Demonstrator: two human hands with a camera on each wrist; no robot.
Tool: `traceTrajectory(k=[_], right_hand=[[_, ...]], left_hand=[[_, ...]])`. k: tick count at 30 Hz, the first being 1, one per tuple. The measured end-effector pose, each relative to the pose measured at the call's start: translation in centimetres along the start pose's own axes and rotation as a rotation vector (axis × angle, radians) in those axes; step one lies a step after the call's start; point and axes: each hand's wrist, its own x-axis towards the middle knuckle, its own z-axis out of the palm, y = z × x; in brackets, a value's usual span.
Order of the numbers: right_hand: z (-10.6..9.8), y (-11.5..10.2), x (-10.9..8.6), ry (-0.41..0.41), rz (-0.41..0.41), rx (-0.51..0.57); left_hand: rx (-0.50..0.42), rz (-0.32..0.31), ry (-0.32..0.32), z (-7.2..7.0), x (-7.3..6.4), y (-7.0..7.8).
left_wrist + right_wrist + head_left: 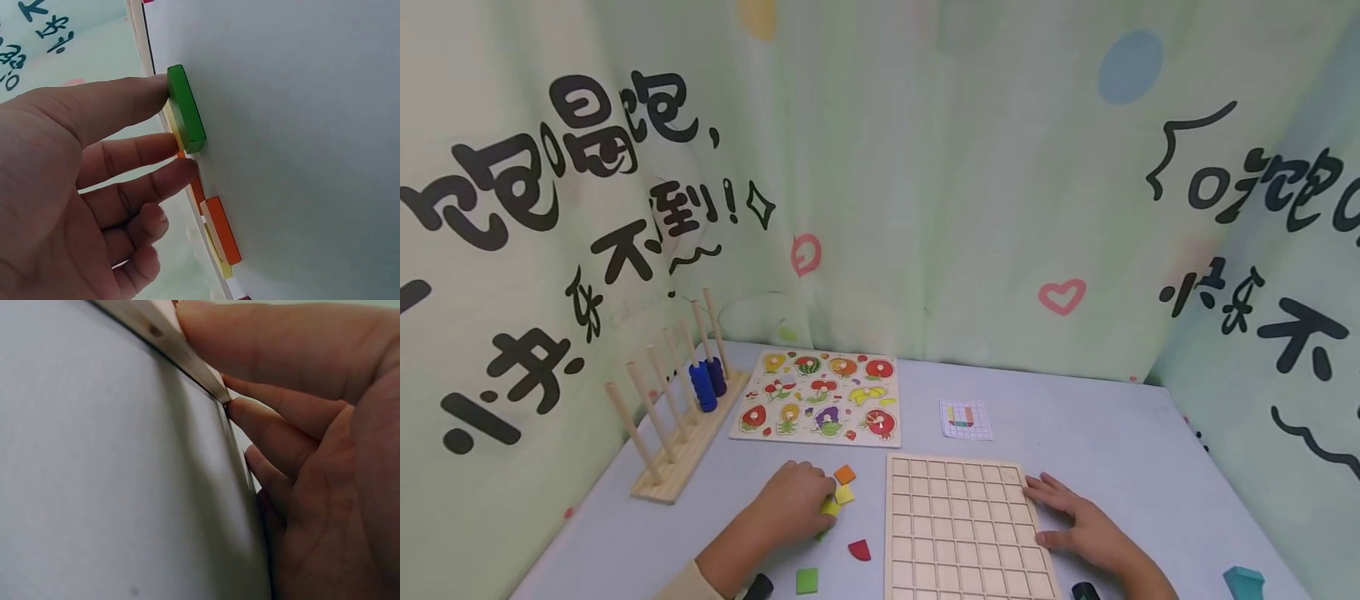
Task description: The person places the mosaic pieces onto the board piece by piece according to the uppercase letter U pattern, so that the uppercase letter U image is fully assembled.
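My left hand (793, 502) is over the table left of the wooden grid board (898, 533), among small coloured blocks. In the left wrist view its thumb and index finger pinch a green block (186, 111) at its two ends, with a yellow piece partly hidden behind it. An orange block (845, 474) and a yellow block (845, 494) lie just beyond the fingers. My right hand (1086, 525) rests at the board's right edge. Its thumb and straight fingers touch the wooden rim (187, 353).
A red quarter-round piece (860, 550) and a green square (807, 581) lie nearer me. Behind stand a fruit puzzle board (812, 437), a peg stand (658, 492) with blue beads, and a pattern card (966, 419). A teal block (1244, 582) sits at right.
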Motion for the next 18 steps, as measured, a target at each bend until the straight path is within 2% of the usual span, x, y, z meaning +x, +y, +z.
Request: traceTrajectory(k=[9,14,18], right_hand=[[-0.4,0.0,-0.7,0.026,0.009,-0.035],[-0.2,0.1,-0.3,0.038,-0.018,-0.057],[0.2,0.2,0.1,0.036,-0.019,-0.023]], left_hand=[[-0.043,0.058,-0.025,0.1,0.4,0.4],[-0.081,0.018,-0.053,0.3,0.2,0.0],[-0.112,0.007,-0.047,0.3,-0.1,-0.6]])
